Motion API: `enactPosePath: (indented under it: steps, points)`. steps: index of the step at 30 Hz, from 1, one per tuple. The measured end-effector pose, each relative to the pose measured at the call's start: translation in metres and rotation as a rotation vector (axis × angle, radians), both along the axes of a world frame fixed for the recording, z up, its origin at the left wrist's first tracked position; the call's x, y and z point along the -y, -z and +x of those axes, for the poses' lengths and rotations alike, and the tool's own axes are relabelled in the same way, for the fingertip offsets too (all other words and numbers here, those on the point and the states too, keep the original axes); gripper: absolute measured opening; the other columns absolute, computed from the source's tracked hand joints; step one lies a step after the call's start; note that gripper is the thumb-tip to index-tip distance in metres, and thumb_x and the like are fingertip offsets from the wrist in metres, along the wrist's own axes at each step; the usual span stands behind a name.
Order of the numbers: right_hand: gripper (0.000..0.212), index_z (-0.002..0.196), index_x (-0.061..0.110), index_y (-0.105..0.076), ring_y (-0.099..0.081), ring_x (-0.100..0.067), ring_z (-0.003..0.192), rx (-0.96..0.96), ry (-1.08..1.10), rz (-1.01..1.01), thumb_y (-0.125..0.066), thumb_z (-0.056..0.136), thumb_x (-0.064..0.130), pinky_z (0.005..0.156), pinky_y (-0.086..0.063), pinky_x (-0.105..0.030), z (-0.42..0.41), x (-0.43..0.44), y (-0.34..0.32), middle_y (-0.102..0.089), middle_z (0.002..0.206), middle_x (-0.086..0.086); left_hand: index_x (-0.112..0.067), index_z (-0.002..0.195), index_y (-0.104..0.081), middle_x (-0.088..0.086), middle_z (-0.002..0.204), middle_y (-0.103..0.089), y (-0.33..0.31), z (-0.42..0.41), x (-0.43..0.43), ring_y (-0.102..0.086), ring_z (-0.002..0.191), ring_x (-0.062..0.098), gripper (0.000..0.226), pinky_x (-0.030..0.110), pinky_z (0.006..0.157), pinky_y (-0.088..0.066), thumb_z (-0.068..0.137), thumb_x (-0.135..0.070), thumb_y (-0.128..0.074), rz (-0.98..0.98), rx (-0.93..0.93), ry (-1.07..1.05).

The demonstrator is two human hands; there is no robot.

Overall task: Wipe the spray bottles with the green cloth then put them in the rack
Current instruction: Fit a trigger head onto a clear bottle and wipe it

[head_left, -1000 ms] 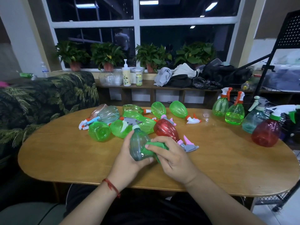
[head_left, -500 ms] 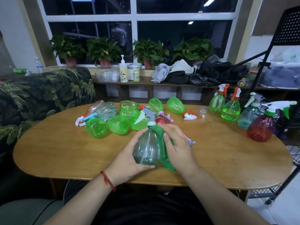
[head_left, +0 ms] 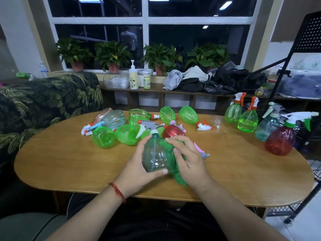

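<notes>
Teal bottle (head_left: 155,154) now upright, right hand (head_left: 190,161) pressing green cloth (head_left: 178,177)

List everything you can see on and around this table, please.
teal spray bottle: one, upright, held above the wooden table
green cloth: one, against that bottle's right side
lying spray bottles: at least five green, one red, one bluish-clear, mid-table
standing spray bottles: four, two green, one teal, one red, table's right end
black rack: one, far right
potted plants: four, green, windowsill
pump bottle: one, white, shelf below window
left hand: one, grips the teal bottle
right hand: one, presses the cloth on it
</notes>
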State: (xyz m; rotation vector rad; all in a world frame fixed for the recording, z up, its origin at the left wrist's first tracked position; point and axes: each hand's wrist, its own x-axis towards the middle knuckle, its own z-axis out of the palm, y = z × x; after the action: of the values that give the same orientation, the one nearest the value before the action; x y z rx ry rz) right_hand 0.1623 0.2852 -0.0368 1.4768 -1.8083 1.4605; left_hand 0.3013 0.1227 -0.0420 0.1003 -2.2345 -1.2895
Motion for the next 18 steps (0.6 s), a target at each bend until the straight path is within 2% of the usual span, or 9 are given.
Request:
enactPosePath:
  steps: [3, 6, 11, 13, 15, 17, 18]
  points:
    - [0.041, 0.136, 0.011, -0.073, -0.061, -0.018, 0.129, -0.104, -0.027, 0.013, -0.054, 0.103, -0.007, 0.108, -0.049, -0.03, 0.0, 0.0, 0.001, -0.061, 0.135, -0.005, -0.045, 0.159, -0.027, -0.019, 0.141, -0.063, 0.002, -0.002, 0.001, -0.068, 0.123, 0.004, 0.115, 0.032, 0.109, -0.054, 0.071, -0.036, -0.1, 0.026, -0.029, -0.066]
    - [0.037, 0.135, 0.012, -0.073, -0.062, -0.026, 0.126, -0.241, -0.056, 0.051, -0.053, 0.107, 0.002, 0.103, -0.054, -0.04, 0.001, 0.001, 0.004, -0.061, 0.134, -0.011, -0.042, 0.158, -0.03, -0.018, 0.139, -0.063, 0.005, -0.007, 0.005, -0.066, 0.123, 0.002, 0.115, 0.024, 0.106, -0.053, 0.068, -0.032, -0.101, 0.051, -0.073, -0.156]
    - [0.04, 0.135, 0.02, -0.072, -0.061, -0.032, 0.123, -0.404, -0.03, 0.111, -0.058, 0.104, 0.0, 0.104, -0.052, -0.04, 0.005, 0.002, 0.005, -0.061, 0.133, -0.01, -0.039, 0.157, -0.033, -0.011, 0.142, -0.06, 0.01, -0.01, 0.012, -0.064, 0.125, 0.008, 0.115, 0.038, 0.109, -0.053, 0.065, -0.031, -0.101, 0.033, -0.098, -0.213]
    - [0.044, 0.137, 0.021, -0.071, -0.06, -0.032, 0.124, -0.433, 0.004, 0.132, -0.059, 0.101, -0.003, 0.107, -0.05, -0.039, 0.005, 0.001, 0.004, -0.058, 0.135, -0.009, -0.044, 0.157, -0.031, -0.01, 0.145, -0.057, 0.01, -0.01, 0.012, -0.061, 0.129, 0.009, 0.116, 0.039, 0.111, -0.052, 0.062, -0.044, -0.098, 0.008, -0.098, -0.222]
    - [0.047, 0.137, 0.021, -0.07, -0.06, -0.034, 0.123, -0.469, 0.054, 0.127, -0.062, 0.098, -0.004, 0.108, -0.049, -0.038, 0.005, 0.001, 0.004, -0.055, 0.136, -0.008, -0.045, 0.158, -0.029, -0.013, 0.149, -0.052, 0.009, -0.009, 0.01, -0.055, 0.136, 0.006, 0.117, 0.032, 0.113, -0.049, 0.062, -0.053, -0.095, -0.047, -0.103, -0.23]
    - [0.05, 0.138, 0.019, -0.071, -0.06, -0.036, 0.12, -0.491, 0.109, 0.091, -0.063, 0.095, -0.005, 0.108, -0.049, -0.039, 0.006, 0.001, 0.005, -0.054, 0.135, -0.009, -0.037, 0.162, -0.03, -0.016, 0.149, -0.046, 0.007, -0.007, 0.007, -0.046, 0.138, -0.005, 0.118, 0.013, 0.112, -0.041, 0.066, -0.049, -0.098, -0.136, -0.103, -0.221]
    - [0.051, 0.138, 0.018, -0.071, -0.059, -0.036, 0.119, -0.486, 0.138, 0.07, -0.063, 0.094, -0.007, 0.108, -0.049, -0.04, 0.006, 0.002, 0.006, -0.054, 0.135, -0.009, -0.031, 0.163, -0.031, -0.014, 0.148, -0.045, 0.007, -0.006, 0.005, -0.044, 0.138, -0.007, 0.116, 0.008, 0.111, -0.037, 0.069, -0.047, -0.097, -0.19, -0.101, -0.201]
